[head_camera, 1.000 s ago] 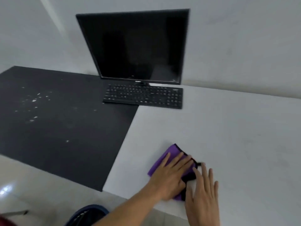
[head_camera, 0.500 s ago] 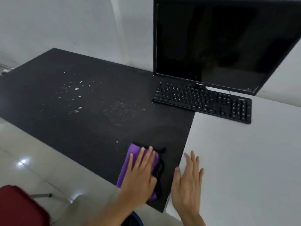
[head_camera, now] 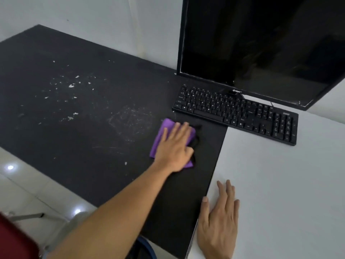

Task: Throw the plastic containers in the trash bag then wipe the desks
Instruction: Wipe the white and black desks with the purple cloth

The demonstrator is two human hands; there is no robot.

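Note:
A purple cloth (head_camera: 160, 135) with a black edge lies on the black desk (head_camera: 84, 113), just in front of the keyboard's left end. My left hand (head_camera: 174, 148) presses flat on the cloth with straight fingers. My right hand (head_camera: 218, 221) rests flat on the white desk (head_camera: 280, 193), near its front edge beside the seam with the black desk. White flecks and scuff marks dot the black desk to the left of the cloth. No plastic container or trash bag is in view.
A black keyboard (head_camera: 237, 113) straddles both desks, with a dark monitor (head_camera: 261, 49) behind it against the wall. A red chair (head_camera: 13, 240) sits at lower left over the tiled floor. A blue rim (head_camera: 147, 247) shows below the desk edge.
My left hand slid the cloth from the white desk onto the black desk, then farther back toward the keyboard. My right hand stayed flat on the white desk near the seam.

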